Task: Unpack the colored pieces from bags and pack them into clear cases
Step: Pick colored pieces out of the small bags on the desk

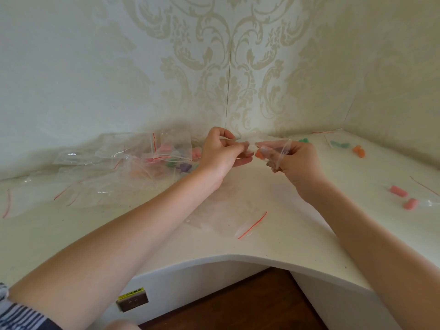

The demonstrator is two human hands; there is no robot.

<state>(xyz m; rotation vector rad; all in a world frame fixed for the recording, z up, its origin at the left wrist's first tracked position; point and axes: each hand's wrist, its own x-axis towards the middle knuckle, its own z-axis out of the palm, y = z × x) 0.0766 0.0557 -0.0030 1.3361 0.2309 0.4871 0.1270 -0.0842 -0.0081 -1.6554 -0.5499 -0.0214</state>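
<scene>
Above the middle of the white desk (273,239), my right hand (295,160) grips a small clear case (276,152) with an orange piece (259,154) showing at its left end. My left hand (221,151) meets it from the left, fingertips pinching at the case's open end; what they pinch is too blurred to tell. A heap of clear zip bags (142,158) with pink, green and purple pieces inside lies left of my left hand. Loose green pieces (340,145), orange pieces (359,151) and pink pieces (403,197) lie on the right.
An empty zip bag (228,217) with a red seal line lies flat below my hands. More empty bags (71,194) spread to the left. The patterned wall (228,67) closes the desk's back and right. The desk's curved front edge (238,258) drops to a wooden floor.
</scene>
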